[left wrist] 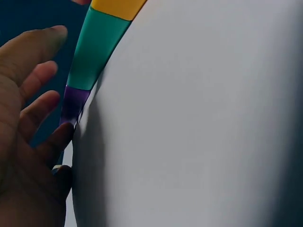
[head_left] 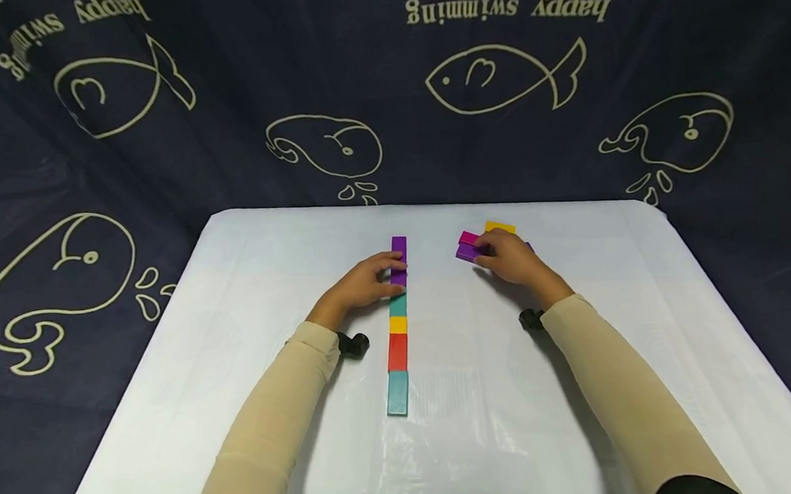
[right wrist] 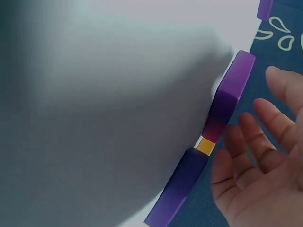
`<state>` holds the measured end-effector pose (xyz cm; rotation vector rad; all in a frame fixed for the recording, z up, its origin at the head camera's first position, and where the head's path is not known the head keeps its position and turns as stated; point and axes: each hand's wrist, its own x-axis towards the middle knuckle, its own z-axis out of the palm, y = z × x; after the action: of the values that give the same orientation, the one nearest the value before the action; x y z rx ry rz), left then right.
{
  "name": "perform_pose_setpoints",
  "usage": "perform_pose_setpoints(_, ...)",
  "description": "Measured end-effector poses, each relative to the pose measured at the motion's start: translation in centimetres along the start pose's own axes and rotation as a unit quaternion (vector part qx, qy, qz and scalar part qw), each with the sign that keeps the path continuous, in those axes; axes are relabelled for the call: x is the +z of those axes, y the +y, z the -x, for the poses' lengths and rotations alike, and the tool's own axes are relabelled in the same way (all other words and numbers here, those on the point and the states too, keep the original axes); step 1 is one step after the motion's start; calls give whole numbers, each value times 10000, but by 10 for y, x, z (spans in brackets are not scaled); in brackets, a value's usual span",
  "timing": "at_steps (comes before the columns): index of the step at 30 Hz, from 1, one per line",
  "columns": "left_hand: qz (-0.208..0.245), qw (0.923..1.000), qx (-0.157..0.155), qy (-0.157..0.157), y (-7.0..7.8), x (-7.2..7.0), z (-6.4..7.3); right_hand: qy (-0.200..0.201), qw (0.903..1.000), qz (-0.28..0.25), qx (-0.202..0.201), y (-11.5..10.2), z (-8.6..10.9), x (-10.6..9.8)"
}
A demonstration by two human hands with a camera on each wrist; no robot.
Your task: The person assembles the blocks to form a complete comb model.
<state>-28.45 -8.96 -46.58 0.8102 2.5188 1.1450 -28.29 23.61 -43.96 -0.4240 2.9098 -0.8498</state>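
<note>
A straight row of flat coloured blocks runs away from me: a teal block [head_left: 397, 394] nearest, then a red block [head_left: 397, 352], a yellow block [head_left: 398, 325], a green block [head_left: 398, 306] and purple at the far end [head_left: 398, 245]. My left hand [head_left: 365, 281] rests with loosely bent fingers at the left side of the purple part, partly covering it. To the right, my right hand [head_left: 512, 258] reaches over a small group: a magenta block [head_left: 468, 238], a purple block [head_left: 467, 253] and a yellow block [head_left: 500, 227]. Its fingers look relaxed and spread in the right wrist view.
The blocks lie on a white-covered table [head_left: 464, 433] with rounded far corners. Behind it hangs a dark blue cloth [head_left: 383, 72] printed with fish and whales. Another purple block [head_left: 530, 247] shows just beyond my right hand.
</note>
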Motion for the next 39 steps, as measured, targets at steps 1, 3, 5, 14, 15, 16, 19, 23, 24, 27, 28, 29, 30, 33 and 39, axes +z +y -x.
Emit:
perform_pose_setpoints(1, 10, 10000, -5, -33, -1, 0, 0, -37, 10000, 55, -16, 0, -2, 1)
perform_pose_setpoints(3, 63, 9999, -54, -94, -3, 1, 2, -142, 9997, 181, -35, 1, -5, 2)
perform_pose_setpoints(5, 120, 9998, -86, -132, -5, 3, 3, -207, 9994, 261, -35, 2, -7, 3)
perform_pose_setpoints(14, 144, 9998, -104, -49, -9, 8, 9, -454, 9985, 300, 116, -2, -9, 7)
perform_pose_setpoints(15, 140, 9998, -115, -32, -9, 9, 9, -481, 9983, 307, 132, -2, -9, 7)
perform_pose_setpoints(16, 131, 9998, -125, -15, -10, 9, 9, -503, 9981, 330, 134, -3, -9, 7)
perform_pose_setpoints(19, 129, 9999, -109, 22, -11, 10, 8, -553, 9975, 413, 141, -3, -9, 7)
perform_pose_setpoints(23, 174, 9998, -57, 67, -10, 11, 7, -554, 9974, 435, 161, -3, -10, 7)
perform_pose_setpoints(24, 189, 9998, -43, 75, -10, 11, 7, -556, 9974, 411, 185, -3, -10, 7)
perform_pose_setpoints(27, 219, 9997, -48, 78, -8, 10, 7, -572, 9975, 337, 237, -2, -11, 6)
perform_pose_setpoints(28, 209, 9997, -53, 80, -8, 10, 6, -580, 9975, 309, 257, -2, -11, 6)
perform_pose_setpoints(29, 204, 9997, -61, 83, -8, 10, 6, -584, 9976, 271, 271, -2, -11, 6)
perform_pose_setpoints(30, 194, 9998, -60, 88, -8, 10, 6, -584, 9976, 239, 295, -2, -11, 5)
perform_pose_setpoints(33, 146, 9998, -76, 109, -9, 10, 5, -573, 9978, 176, 282, -2, -12, 4)
perform_pose_setpoints(39, 127, 9998, -41, 123, -10, 9, 6, -559, 9981, 187, 161, -3, -12, 5)
